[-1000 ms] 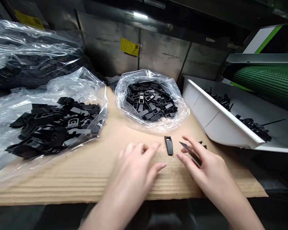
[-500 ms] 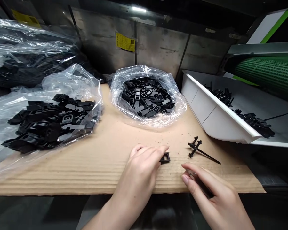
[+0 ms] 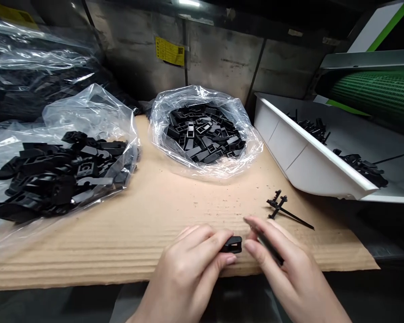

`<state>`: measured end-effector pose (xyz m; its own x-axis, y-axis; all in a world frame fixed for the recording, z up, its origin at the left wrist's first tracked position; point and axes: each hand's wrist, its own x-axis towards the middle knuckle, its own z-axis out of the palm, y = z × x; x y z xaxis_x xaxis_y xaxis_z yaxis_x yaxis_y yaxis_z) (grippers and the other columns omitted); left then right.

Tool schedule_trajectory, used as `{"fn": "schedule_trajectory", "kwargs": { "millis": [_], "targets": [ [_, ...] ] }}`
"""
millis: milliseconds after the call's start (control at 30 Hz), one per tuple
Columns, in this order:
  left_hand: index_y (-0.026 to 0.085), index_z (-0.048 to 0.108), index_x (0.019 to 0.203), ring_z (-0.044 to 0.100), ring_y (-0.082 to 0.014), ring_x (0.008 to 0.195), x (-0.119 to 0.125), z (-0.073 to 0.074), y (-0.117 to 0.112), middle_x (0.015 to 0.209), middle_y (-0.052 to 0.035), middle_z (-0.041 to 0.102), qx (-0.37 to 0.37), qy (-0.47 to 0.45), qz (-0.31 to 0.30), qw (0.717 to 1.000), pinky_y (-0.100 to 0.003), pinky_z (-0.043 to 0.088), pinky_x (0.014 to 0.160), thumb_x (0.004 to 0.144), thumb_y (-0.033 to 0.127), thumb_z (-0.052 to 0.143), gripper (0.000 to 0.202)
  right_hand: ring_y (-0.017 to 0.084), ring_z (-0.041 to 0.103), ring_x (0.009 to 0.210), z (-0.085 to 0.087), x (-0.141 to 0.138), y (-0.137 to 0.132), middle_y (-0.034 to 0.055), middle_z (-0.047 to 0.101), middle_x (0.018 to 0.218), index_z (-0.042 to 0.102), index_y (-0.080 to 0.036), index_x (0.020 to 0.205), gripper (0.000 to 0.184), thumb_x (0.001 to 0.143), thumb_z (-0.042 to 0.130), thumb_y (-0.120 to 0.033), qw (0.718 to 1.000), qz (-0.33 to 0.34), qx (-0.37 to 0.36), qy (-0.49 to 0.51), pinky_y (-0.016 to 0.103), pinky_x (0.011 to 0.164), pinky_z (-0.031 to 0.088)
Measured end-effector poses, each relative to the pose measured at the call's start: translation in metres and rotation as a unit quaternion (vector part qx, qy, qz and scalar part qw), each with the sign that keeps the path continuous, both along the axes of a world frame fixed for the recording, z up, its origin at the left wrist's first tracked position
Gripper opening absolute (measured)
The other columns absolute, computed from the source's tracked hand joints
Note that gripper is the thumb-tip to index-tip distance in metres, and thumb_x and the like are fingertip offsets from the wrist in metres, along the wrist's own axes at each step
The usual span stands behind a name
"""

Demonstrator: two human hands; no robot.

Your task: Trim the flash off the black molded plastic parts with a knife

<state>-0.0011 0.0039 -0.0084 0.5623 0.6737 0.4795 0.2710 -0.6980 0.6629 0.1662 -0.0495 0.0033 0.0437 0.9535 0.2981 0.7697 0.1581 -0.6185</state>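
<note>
Left hand [image 3: 191,267] around black, open-ended part [image 3: 231,242]

on the cardboard sheet [image 3: 155,193], a middle bag [image 3: 207,170] with parts [image 3: 205,134] in it sits toward the back, a second bag [image 3: 84,107] with other parts [image 3: 59,175] to its left and a tray [image 3: 298,163] to its right. a loose sprue [image 3: 294,216] lies before the tray, right of the piece [image 3: 234,245] in the left hand [image 3: 188,269].

1 near view from the head, forward and down onto left hand [image 3: 188,264] and right hand [image 3: 286,264].
</note>
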Motion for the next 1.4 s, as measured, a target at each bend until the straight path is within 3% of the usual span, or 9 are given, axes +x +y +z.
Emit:
{"fn": "schedule_trajectory", "kwargs": {
  "millis": [67, 133, 400, 667, 967, 1100, 1233, 1400],
  "targets": [
    [0.018, 0.059, 0.097, 0.057, -0.0116, 0.075, -0.002, -0.003, 0.0, 0.084, -0.0009, 0.057, -0.044, 0.003, 0.036, 0.998, -0.018, 0.044, 0.065, 0.083, 0.006, 0.049, 0.021, 0.014, 0.065, 0.084, -0.005, 0.002, -0.001, 0.0045, 0.066, 0.096, 0.055, -0.02, 0.111, 0.029, 0.086, 0.043, -0.025, 0.995, -0.019, 0.039, -0.088, 0.018, 0.065, 0.052],
    [0.018, 0.06, 0.092, 0.057, -0.0123, 0.075, -0.002, -0.006, -0.002, 0.084, -0.0013, 0.056, -0.061, 0.007, 0.056, 0.997, -0.019, 0.045, 0.066, 0.082, 0.005, 0.049, 0.02, 0.017, 0.065, 0.082, -0.009, 0.002, -0.002, 0.0058, 0.067, 0.091, 0.059, -0.021, 0.107, 0.03, 0.087, 0.039, -0.03, 0.989, -0.034, 0.065, -0.126, 0.021, 0.063, 0.053],
    [0.018, 0.059, 0.094, 0.056, -0.0174, 0.069, 0.003, -0.013, -0.009, 0.077, -0.0036, 0.054, 0.027, 0.052, 0.118, 0.991, -0.027, 0.046, 0.061, 0.083, 0.011, 0.047, 0.018, 0.016, 0.063, 0.062, -0.009, -0.006, -0.002, 0.0041, 0.064, 0.064, 0.064, -0.021, 0.08, 0.036, 0.089, 0.034, -0.037, 0.978, -0.036, 0.093, -0.184, 0.022, 0.054, 0.05],
    [0.016, 0.057, 0.093, 0.057, -0.0164, 0.068, 0.002, -0.014, -0.008, 0.077, -0.0033, 0.057, 0.061, 0.042, 0.11, 0.991, -0.026, 0.047, 0.062, 0.081, 0.007, 0.049, 0.017, 0.012, 0.058, 0.052, -0.006, 0.004, -0.002, -0.0013, 0.058, 0.06, 0.055, -0.023, 0.072, 0.023, 0.088, 0.038, -0.024, 0.979, 0.072, 0.01, -0.191, 0.02, 0.047, 0.045],
    [0.014, 0.056, 0.094, 0.058, -0.0164, 0.068, 0.001, -0.014, -0.008, 0.077, -0.0047, 0.058, 0.095, 0.04, 0.101, 0.99, -0.026, 0.047, 0.061, 0.082, 0.007, 0.048, 0.016, 0.012, 0.056, 0.047, -0.01, -0.003, 0.0, 0.0005, 0.054, 0.047, 0.056, -0.021, 0.06, 0.043, 0.09, 0.03, -0.038, 0.97, -0.015, 0.077, -0.232, 0.019, 0.045, 0.039],
    [0.012, 0.055, 0.094, 0.059, -0.0169, 0.07, 0.001, -0.012, -0.005, 0.077, -0.006, 0.06, 0.113, 0.036, 0.088, 0.989, -0.025, 0.047, 0.062, 0.083, 0.006, 0.046, 0.015, 0.012, 0.055, 0.047, -0.006, -0.002, 0.003, 0.0, 0.055, 0.049, 0.054, -0.021, 0.061, 0.039, 0.09, 0.032, -0.034, 0.973, -0.003, 0.046, -0.228, 0.02, 0.044, 0.037],
    [0.012, 0.055, 0.094, 0.06, -0.016, 0.069, 0.001, -0.01, -0.003, 0.078, -0.0059, 0.06, 0.113, 0.035, 0.074, 0.99, -0.024, 0.046, 0.062, 0.084, 0.005, 0.046, 0.016, 0.012, 0.056, 0.048, 0.0, -0.003, 0.01, -0.0024, 0.057, 0.055, 0.051, -0.023, 0.064, 0.028, 0.088, 0.036, -0.025, 0.977, 0.05, -0.02, -0.208, 0.022, 0.044, 0.033],
    [0.013, 0.056, 0.096, 0.058, -0.0148, 0.068, -0.002, -0.01, -0.005, 0.076, -0.0039, 0.059, 0.092, 0.024, 0.065, 0.993, -0.023, 0.047, 0.062, 0.082, 0.004, 0.047, 0.018, 0.014, 0.055, 0.048, 0.005, -0.002, 0.015, -0.0028, 0.057, 0.055, 0.048, -0.023, 0.061, 0.03, 0.088, 0.035, -0.026, 0.98, -0.018, -0.044, -0.194, 0.025, 0.046, 0.034]
  ]
}}
